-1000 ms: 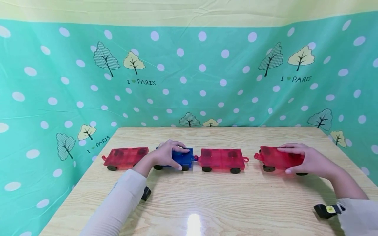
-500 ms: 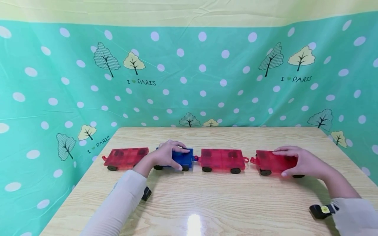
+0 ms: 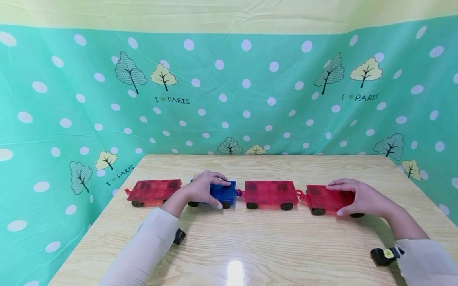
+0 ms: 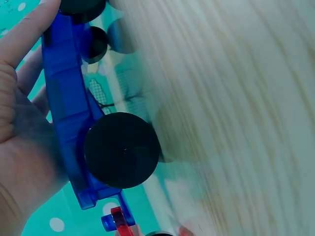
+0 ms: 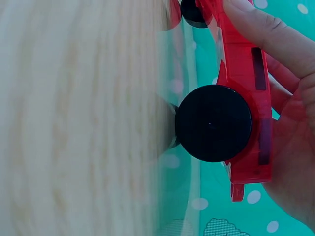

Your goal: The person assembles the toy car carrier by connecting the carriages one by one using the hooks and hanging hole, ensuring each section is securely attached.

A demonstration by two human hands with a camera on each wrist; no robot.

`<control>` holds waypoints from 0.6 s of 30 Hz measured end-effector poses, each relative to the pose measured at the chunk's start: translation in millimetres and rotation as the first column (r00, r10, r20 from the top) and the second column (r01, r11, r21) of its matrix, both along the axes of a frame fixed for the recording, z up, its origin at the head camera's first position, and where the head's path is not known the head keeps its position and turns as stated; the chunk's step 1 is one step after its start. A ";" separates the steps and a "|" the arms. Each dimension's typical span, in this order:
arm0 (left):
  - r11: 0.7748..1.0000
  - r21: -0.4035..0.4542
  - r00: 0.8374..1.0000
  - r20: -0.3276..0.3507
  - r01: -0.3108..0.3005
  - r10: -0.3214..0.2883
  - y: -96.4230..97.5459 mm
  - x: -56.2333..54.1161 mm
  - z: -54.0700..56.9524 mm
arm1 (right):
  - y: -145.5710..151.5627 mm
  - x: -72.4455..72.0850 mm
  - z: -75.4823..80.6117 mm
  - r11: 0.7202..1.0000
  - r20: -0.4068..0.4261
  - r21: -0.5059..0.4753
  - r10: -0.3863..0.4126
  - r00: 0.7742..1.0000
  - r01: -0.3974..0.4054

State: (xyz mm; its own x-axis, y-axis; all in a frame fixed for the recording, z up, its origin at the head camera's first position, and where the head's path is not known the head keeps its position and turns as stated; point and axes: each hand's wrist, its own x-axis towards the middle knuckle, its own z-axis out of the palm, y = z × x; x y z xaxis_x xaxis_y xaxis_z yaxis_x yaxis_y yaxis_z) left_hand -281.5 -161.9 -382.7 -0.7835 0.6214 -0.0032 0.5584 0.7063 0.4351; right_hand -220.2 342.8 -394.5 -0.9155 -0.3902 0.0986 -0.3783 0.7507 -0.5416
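My left hand (image 3: pixel 205 190) grips a blue toy train car (image 3: pixel 225 193) by its long sides; its black wheels show in the left wrist view. A red car (image 3: pixel 154 191) stands to its left, and a red ring (image 4: pixel 119 220) sits around the blue car's peg there. On the blue car's right, a middle red car (image 3: pixel 270 193) meets it at the couplings. My right hand (image 3: pixel 363 198) holds another red car (image 3: pixel 322 196) between thumb and fingers. That car's hook (image 3: pixel 304 197) overlaps the middle car's ring (image 3: pixel 299 193); whether they are linked I cannot tell.
All the cars stand in a row across the wood-patterned table (image 3: pixel 264 246). Behind it hangs a green dotted cloth (image 3: pixel 222 115). Black wrist devices (image 3: pixel 383 256) sit at both sleeves, low over the tabletop.
My right hand has moved its red car leftward and slightly nearer to me, closing the gap to the middle car until hook and ring overlap. The left hand has stayed in place.
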 end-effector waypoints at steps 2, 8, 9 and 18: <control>1.000 0.009 1.000 -0.008 0.000 0.000 1.5 2.1 0.3 | -1.3 -0.1 0.5 1.000 -0.003 0.008 -0.001 1.000 0.001; 0.997 0.080 1.000 -0.015 -0.008 0.009 10.3 8.3 1.1 | -1.8 0.9 0.4 1.000 -0.009 0.017 0.001 1.000 0.000; 0.995 0.096 1.000 -0.018 -0.009 0.011 12.0 9.0 1.1 | -1.8 0.9 0.3 1.000 -0.008 0.012 0.002 1.000 -0.002; 0.953 0.298 0.999 -0.007 -0.047 0.051 29.6 14.3 4.1 | -1.2 0.6 -0.3 1.000 0.011 -0.019 0.003 1.000 -0.003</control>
State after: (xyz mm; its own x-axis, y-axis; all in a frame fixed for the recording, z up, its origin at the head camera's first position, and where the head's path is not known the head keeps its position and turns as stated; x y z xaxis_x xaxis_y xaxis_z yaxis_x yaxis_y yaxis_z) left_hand -267.1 -132.3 -378.5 -0.8117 0.5532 0.1874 0.5338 0.5725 0.6223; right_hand -219.6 341.5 -394.8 -0.9153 -0.3911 0.0963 -0.3747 0.7391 -0.5598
